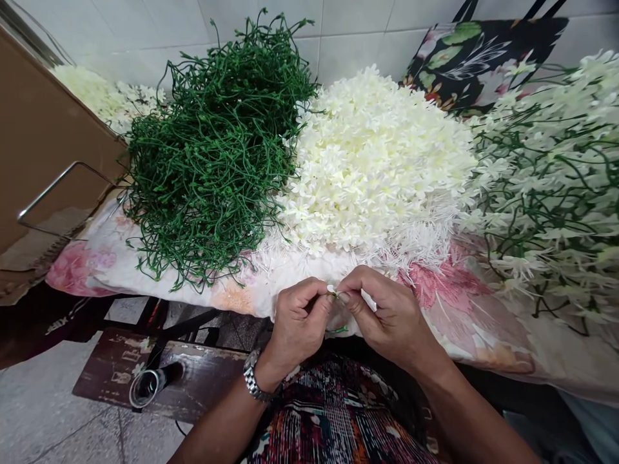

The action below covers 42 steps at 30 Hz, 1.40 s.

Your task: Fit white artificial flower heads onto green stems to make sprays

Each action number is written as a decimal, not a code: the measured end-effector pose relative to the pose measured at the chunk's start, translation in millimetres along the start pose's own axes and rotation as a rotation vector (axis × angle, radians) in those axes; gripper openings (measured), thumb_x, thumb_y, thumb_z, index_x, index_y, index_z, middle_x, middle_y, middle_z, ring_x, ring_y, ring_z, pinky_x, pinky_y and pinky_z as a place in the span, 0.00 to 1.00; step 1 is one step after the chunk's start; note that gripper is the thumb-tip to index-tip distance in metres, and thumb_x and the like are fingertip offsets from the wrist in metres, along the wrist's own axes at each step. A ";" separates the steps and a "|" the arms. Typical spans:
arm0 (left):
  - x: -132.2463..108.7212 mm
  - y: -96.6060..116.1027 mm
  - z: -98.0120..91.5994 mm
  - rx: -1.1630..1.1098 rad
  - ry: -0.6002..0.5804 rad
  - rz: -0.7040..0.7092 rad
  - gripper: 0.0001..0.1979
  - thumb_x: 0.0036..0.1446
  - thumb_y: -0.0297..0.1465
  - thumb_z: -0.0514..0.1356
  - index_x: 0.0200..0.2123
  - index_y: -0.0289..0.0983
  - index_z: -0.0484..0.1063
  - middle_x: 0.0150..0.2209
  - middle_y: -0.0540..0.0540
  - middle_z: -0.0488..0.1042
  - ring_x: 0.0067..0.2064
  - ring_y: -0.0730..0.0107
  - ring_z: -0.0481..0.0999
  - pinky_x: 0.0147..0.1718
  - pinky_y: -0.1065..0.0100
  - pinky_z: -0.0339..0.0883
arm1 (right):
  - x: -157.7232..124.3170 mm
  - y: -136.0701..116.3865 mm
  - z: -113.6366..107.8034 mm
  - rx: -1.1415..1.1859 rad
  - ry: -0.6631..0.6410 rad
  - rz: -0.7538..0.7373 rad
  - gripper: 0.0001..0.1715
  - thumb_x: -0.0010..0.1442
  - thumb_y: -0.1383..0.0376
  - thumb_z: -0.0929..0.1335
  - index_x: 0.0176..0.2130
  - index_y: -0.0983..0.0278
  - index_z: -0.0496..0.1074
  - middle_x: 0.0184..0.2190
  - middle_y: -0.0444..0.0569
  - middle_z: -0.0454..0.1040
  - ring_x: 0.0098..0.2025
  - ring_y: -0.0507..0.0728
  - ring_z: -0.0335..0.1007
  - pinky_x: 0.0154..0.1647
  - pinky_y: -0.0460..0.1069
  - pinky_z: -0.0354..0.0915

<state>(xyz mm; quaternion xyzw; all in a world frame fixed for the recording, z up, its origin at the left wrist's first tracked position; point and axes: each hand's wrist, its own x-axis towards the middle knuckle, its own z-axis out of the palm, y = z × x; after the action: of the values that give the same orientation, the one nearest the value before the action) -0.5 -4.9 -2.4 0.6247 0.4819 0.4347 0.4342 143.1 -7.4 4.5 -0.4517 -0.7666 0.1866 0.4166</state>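
My left hand [297, 319] and my right hand [387, 316] meet at the near edge of a floral cloth [97, 258], fingers pinched together. Between the fingertips is a thin green plastic stem [333, 295] with a small white flower piece [368, 300] by my right fingers. A metal watch [253, 377] sits on my left wrist. Beyond my hands lies a heap of loose white plastic flowers [377, 161]. To its left is a tangled pile of bare green stems [217, 148]. On the right lies a pile of green stems with white flowers on them [551, 180].
A brown cardboard box [43, 142] with a metal handle stands at the left, more white flowers [106, 96] behind it. A dark floral bag [478, 55] leans on the tiled wall. Below left, a small round tin [145, 386] rests on a dark low board.
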 end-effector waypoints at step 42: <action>-0.2 -5.0 0.9 -0.080 0.024 -0.064 0.06 0.52 0.26 0.54 0.23 0.35 0.67 0.19 0.55 0.61 0.20 0.80 0.57 0.19 0.77 0.52 | 0.0 -4.7 1.3 -0.058 0.044 -0.007 0.06 0.60 0.72 0.63 0.31 0.63 0.64 0.24 0.43 0.65 0.26 0.49 0.63 0.27 0.44 0.63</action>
<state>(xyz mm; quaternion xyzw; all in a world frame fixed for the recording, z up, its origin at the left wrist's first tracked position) -0.7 -4.5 -7.5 0.5859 0.4888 0.4470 0.4668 139.5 -9.7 6.9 -0.4647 -0.7639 0.1528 0.4209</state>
